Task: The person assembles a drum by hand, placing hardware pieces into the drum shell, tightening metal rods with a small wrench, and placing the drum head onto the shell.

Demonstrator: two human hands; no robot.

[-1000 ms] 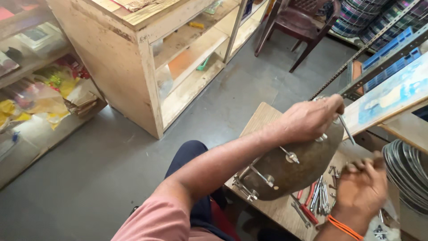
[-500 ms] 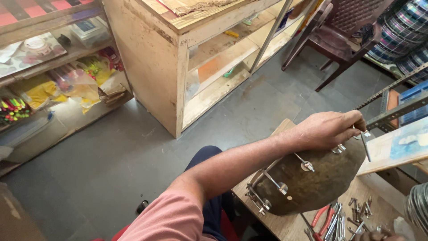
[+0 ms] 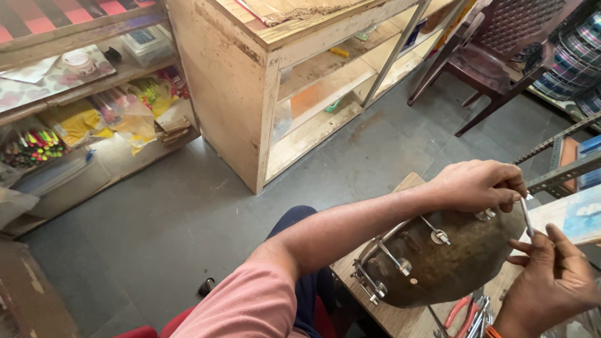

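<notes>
A dark, worn round metal pan with bolts and metal brackets on its underside lies upside down on a small wooden work table. My left hand reaches across and grips the pan's far rim near a bolt. My right hand is at the pan's right edge, pinching a thin metal rod that stands almost upright between the two hands.
Red-handled pliers and loose metal tools lie on the table below the pan. A wooden shelf counter stands ahead, a dark chair at the upper right, slotted metal angle bars on the right, and stocked shelves on the left.
The view has swung left and down. My right hand has come back into view at the pan's right edge, holding the thin rod. My left hand stays on the rim.
</notes>
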